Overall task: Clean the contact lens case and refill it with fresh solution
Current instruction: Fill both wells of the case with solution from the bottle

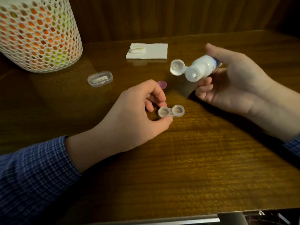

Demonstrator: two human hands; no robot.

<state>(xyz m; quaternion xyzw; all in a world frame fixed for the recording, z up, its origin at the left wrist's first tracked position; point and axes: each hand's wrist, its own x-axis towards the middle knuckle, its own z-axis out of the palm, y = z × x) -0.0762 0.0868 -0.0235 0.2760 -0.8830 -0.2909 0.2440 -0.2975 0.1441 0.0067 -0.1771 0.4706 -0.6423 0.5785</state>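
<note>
- Dark wood table [186,159] with a wood-panelled wall behind, dim warm light all round.
- Far left: white mesh container [37,33], orange and yellow-green showing through the holes, standing on the table.
- Blue checked sleeve [29,172] coming in from the lower left.
- Small clear oval box [100,78] lying a bit right of the mesh thing, something pale inside, can't tell what.
- Left hand [129,117] low over the table, thumb and fingers curled in, pinching the left well of the contact lens case [171,111].
- Case sitting on the wood near the middle, both wells uncapped and facing up; can't tell if any liquid in them.
- Purple cap [162,84] peeking out just behind the left hand's knuckles.
- White napkin [147,51] further back, with a crumpled white wad on its left corner.
- Solution bottle [201,68] up in the air, tipped nozzle-down toward the left, flip lid hanging open.
- Right hand [230,83] wrapped round the bottle, palm up, thumb on top, fingers curled under.
</note>
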